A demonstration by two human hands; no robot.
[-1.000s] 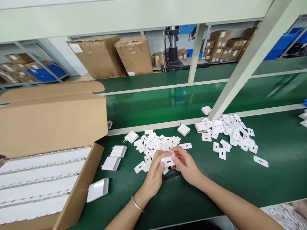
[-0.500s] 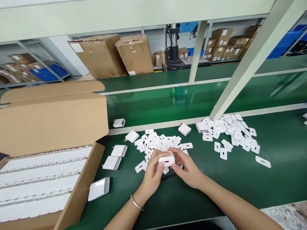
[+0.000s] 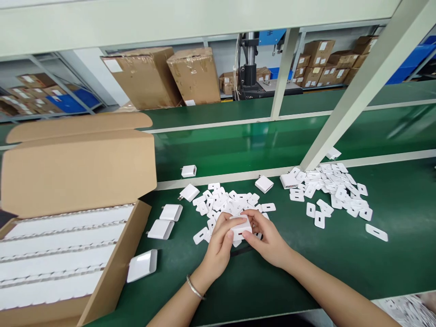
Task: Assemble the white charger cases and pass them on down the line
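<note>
Both of my hands meet over the green bench and hold one small white charger body (image 3: 240,228) with a red port facing me. My left hand (image 3: 220,245) wraps it from the left, with a thin bracelet on that wrist. My right hand (image 3: 267,237) pinches it from the right. Right behind my fingers lies a pile of small white cover plates (image 3: 225,203). Several loose white charger shells (image 3: 161,229) lie to the left of my hands.
An open cardboard box (image 3: 78,172) with rows of white parts stands at the left. A second heap of white plates (image 3: 332,190) lies at the right by a slanted grey post (image 3: 357,86). A single charger (image 3: 188,171) sits on the green conveyor belt (image 3: 259,143). Cartons stand behind.
The charger on the belt has travelled to the right, out from behind the box flap. My hands stayed together on the charger body, turning it slightly.
</note>
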